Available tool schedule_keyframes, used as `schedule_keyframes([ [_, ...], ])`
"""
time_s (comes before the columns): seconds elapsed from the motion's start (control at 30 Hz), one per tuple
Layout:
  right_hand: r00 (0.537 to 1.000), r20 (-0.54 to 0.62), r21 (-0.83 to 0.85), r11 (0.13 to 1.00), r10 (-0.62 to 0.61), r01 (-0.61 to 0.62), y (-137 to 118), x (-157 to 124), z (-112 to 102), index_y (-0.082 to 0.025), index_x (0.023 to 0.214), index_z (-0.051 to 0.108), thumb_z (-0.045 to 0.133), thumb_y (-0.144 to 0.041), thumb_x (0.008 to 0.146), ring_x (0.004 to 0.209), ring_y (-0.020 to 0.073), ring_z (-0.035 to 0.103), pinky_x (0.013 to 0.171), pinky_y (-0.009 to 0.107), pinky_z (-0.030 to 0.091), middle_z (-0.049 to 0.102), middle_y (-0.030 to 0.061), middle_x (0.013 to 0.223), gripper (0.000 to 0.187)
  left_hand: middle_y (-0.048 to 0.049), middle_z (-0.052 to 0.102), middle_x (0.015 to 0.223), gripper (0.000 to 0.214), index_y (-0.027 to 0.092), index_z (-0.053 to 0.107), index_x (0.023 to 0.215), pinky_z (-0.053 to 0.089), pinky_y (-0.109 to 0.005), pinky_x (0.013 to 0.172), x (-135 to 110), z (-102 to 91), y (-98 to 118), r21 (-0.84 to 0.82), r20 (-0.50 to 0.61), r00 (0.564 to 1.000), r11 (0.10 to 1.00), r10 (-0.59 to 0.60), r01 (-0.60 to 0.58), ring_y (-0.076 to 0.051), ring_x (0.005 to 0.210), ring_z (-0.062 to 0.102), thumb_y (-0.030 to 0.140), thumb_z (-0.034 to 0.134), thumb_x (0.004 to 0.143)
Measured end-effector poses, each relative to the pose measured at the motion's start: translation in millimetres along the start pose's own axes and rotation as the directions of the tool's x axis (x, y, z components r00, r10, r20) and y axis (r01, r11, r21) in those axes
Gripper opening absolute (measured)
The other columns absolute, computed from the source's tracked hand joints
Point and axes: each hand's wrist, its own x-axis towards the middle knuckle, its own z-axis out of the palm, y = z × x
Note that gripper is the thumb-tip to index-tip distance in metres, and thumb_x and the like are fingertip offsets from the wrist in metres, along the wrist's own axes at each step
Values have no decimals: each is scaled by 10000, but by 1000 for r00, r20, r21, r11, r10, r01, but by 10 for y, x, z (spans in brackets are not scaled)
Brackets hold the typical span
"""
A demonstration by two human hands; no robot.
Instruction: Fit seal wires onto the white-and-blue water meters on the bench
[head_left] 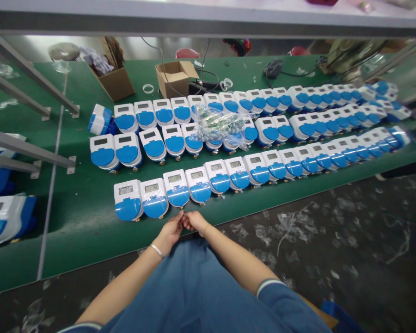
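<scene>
My left hand (172, 230) and my right hand (195, 222) meet at the front edge of the green bench, fingertips pinched together. Whatever lies between the fingers is too small to make out. Just beyond them stands a white and blue meter (177, 188) with a small grey display, in the front row of similar meters. To its left is another meter (154, 198), and to its right a further one (198, 185). Small brass-coloured parts show at the lower ends of these meters, close to my fingertips.
Two more rows of meters lie behind, with a clear plastic bag (217, 122) of small parts on them. Cardboard boxes (175, 78) stand at the back of the green bench (86, 226). Metal struts (27, 150) rise at left, and a shelf (208, 18) crosses overhead. Plastic scraps litter the floor.
</scene>
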Motion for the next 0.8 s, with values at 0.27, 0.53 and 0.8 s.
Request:
schedule_keyframes([
  [0.27, 994, -85, -28, 998, -62, 60, 48, -16, 48, -183, 732, 465, 357, -240, 890, 720, 150, 556, 615, 227, 426, 583, 75, 782, 199, -2, 604, 601, 133, 133, 628, 709, 336, -187, 427, 5, 2, 1, -45, -12, 1000, 999, -27, 26, -75, 511, 520, 200, 742, 702],
  [0.53, 995, -90, -16, 999, -41, 40, 27, 20, 2, -180, 730, 464, 334, -259, 905, 631, 132, 548, 582, 227, 430, 575, 53, 722, 232, 2, 614, 614, 241, 141, 641, 737, 315, -193, 414, 59, -7, -32, -1, 34, 997, 998, 63, -63, -72, 509, 517, 283, 800, 623],
  [0.8, 996, -18, 349, 934, 87, -75, 37, 69, 56, -192, 671, 439, 379, -246, 887, 618, 126, 529, 571, 215, 412, 539, 27, 671, 231, -2, 617, 614, 310, 126, 637, 710, 366, -204, 477, 93, 19, -38, -35, 49, 988, 989, 143, -142, -84, 535, 526, 290, 839, 543],
])
